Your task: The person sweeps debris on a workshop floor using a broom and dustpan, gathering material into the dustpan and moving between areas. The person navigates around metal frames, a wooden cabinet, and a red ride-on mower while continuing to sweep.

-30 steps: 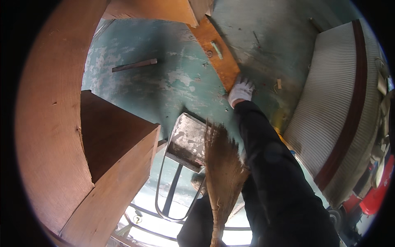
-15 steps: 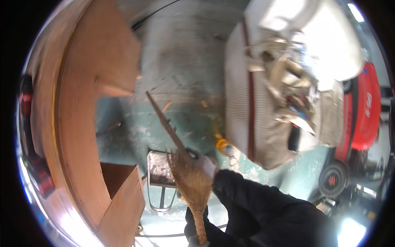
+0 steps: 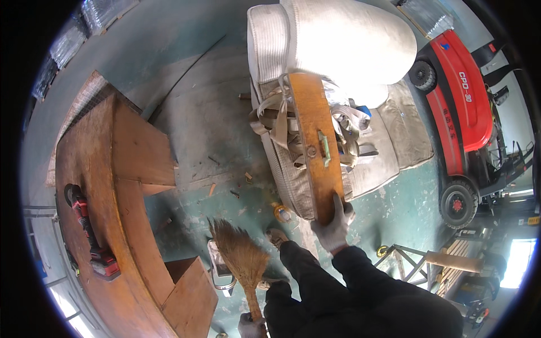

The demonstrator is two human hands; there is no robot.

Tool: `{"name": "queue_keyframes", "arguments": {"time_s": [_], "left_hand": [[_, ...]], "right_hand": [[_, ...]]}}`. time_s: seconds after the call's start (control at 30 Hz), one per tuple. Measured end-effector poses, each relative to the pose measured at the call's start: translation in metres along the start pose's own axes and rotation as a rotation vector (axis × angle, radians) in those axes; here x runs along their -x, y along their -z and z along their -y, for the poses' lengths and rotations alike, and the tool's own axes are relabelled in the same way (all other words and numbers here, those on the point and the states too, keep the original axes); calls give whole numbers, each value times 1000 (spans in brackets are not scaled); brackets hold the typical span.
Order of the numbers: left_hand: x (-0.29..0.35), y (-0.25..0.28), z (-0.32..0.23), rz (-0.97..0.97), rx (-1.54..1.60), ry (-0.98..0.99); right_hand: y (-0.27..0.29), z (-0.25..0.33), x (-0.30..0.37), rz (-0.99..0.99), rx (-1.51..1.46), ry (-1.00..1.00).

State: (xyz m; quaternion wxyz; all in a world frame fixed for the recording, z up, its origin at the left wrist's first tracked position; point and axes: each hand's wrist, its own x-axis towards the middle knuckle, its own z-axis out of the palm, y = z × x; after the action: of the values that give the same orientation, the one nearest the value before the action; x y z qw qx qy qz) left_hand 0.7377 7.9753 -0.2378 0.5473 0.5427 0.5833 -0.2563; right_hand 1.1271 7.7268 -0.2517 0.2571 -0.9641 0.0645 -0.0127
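Observation:
A straw hand broom (image 3: pixel 242 256) points up and away, its handle gripped by my gloved left hand (image 3: pixel 251 325) at the lower edge. My gloved right hand (image 3: pixel 333 226) is closed on the near end of a long wooden drawer front (image 3: pixel 315 121). That board carries a green pull handle and a round lock. Held out to the right, it covers part of a heap of pale webbing straps (image 3: pixel 279 115). Beside the broom's bristles, partly hidden by them, is a small flat piece with a bent metal tube frame (image 3: pixel 220 259).
To the left stands a wooden desk (image 3: pixel 84 152) with a red and black cordless power tool (image 3: pixel 84 219) on it. Pale padded mats (image 3: pixel 338 34) are piled at the far right. Behind them is a red forklift (image 3: pixel 462 90). Wood scraps (image 3: pixel 212 189) and a yellow roll (image 3: pixel 280 213) lie on the green floor.
The board in my right hand has swung away from the broom to the right, and its face with the handle now shows. My view has shifted; more floor and forklift appear.

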Motion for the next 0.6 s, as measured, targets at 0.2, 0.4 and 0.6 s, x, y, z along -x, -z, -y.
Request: {"name": "queue_keyframes", "arguments": {"time_s": [0.2, 0.4, 0.6], "left_hand": [[-17, 5, 10, -15, 8, -204], [27, -3, -46, 11, 124, -143], [25, -40, -92, -119, -77, -355]], "right_hand": [[-66, -27, -66, 144, 344, -163], [-43, -6, -17, -30, 374, 153], [-31, 64, 173, 1257, -481, 42]]}}
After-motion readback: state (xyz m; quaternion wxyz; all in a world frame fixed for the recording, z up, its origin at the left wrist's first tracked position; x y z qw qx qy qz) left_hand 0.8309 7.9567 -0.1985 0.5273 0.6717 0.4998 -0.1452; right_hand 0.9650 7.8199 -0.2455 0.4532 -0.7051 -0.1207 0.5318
